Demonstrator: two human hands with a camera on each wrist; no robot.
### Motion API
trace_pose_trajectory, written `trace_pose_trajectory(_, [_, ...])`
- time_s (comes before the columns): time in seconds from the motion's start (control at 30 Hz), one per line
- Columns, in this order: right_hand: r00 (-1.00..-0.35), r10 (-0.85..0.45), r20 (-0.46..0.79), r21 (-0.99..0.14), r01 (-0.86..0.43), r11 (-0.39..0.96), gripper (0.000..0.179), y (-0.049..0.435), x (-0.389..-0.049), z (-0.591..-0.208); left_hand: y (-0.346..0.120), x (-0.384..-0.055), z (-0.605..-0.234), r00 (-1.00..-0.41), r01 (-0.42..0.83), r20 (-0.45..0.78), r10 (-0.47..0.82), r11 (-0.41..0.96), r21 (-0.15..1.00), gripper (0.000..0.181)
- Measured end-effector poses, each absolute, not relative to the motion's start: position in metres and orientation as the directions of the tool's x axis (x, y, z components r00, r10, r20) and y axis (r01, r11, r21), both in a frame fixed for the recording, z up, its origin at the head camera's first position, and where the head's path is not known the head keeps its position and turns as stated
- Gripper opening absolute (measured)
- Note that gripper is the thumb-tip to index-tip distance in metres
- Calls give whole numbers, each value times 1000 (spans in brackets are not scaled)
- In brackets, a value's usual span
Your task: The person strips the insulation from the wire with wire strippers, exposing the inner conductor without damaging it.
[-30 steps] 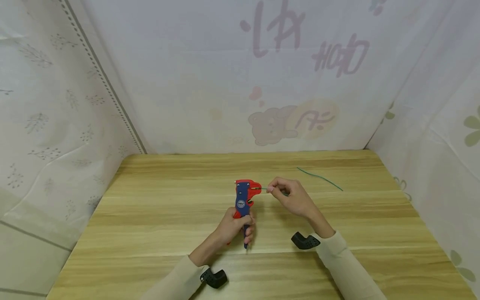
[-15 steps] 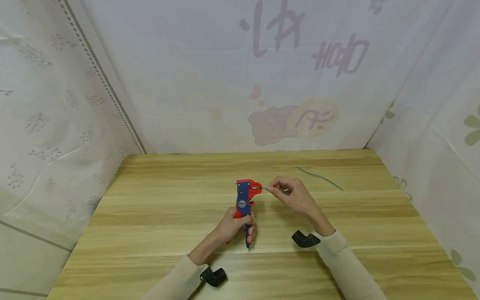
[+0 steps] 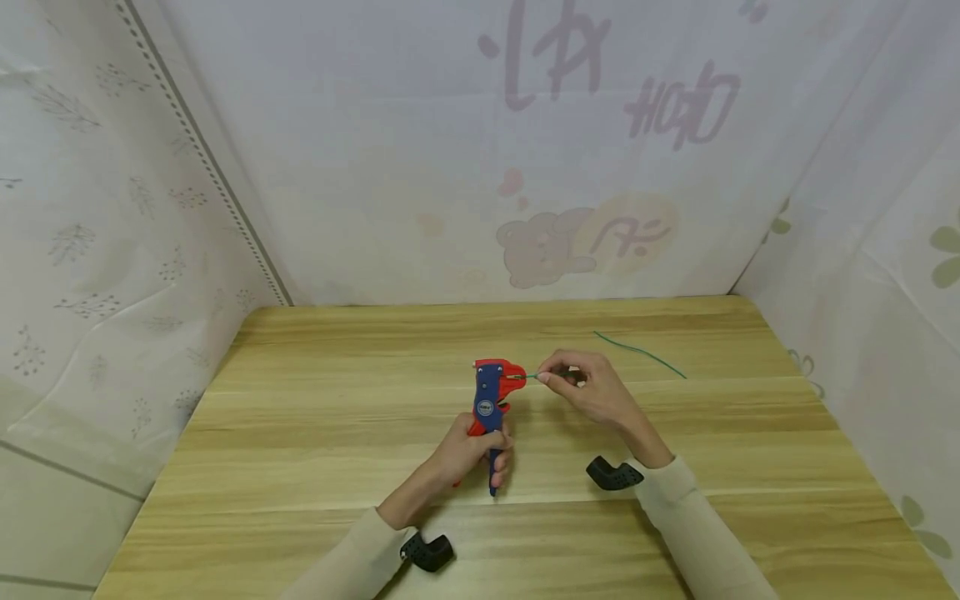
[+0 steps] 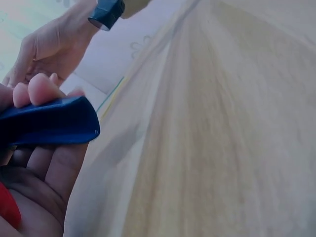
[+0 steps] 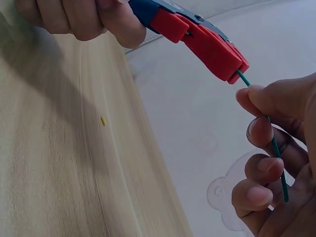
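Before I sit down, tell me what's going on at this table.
A person's left hand grips a blue-and-red, pistol-shaped hand tool. Their right hand pinches a thin green wire, with one end inside the tool's red nose. Whether the tool has cut into it can't be seen. Another thin green wire lies beyond the right hand on the yellowish wood-grain table, and the right wrist view shows a tiny yellow piece there too.

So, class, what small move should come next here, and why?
Probably the left hand should squeeze the red-and-blue tool it grips: its handles stand apart, a green wire runs into the tool's red nose, and the right hand pinches that wire just outside.
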State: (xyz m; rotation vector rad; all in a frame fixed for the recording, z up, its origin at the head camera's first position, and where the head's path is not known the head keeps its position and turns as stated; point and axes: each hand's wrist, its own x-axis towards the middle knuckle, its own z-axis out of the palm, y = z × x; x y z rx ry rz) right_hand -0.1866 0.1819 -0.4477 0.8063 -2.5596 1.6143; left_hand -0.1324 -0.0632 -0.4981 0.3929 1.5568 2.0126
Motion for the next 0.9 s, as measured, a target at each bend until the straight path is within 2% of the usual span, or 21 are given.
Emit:
trace_pose_trajectory(0.23, [-866, -418, 274, -844, -425, 327, 8, 178, -185, -447, -62, -129, -495, -838, -261, -124, 531, -190, 946, 12])
trace_pose_trajectory(0.4, [-881, -400, 253, -835, -408, 369, 13, 176, -184, -448, -65, -132, -495, -871, -248, -130, 473, -194, 949, 13])
trace_pose_trajectory(0.5, [-889, -393, 235, -832, -393, 391, 14, 175, -185, -448, -67, -135, -497, -864, -215, -102, 493, -178, 960, 6])
trace_pose_trajectory(0.67, [-908, -363, 210, -836, -359, 415, 11, 174, -185, -449, -70, -140, -499, -846, -201, -93, 525, -153, 968, 14])
trace_pose_trajectory(0.9, [-925, -338, 174, -840, -318, 439, 13, 181, -188, -449, -79, -146, -500, -854, -239, -124, 506, -169, 956, 15])
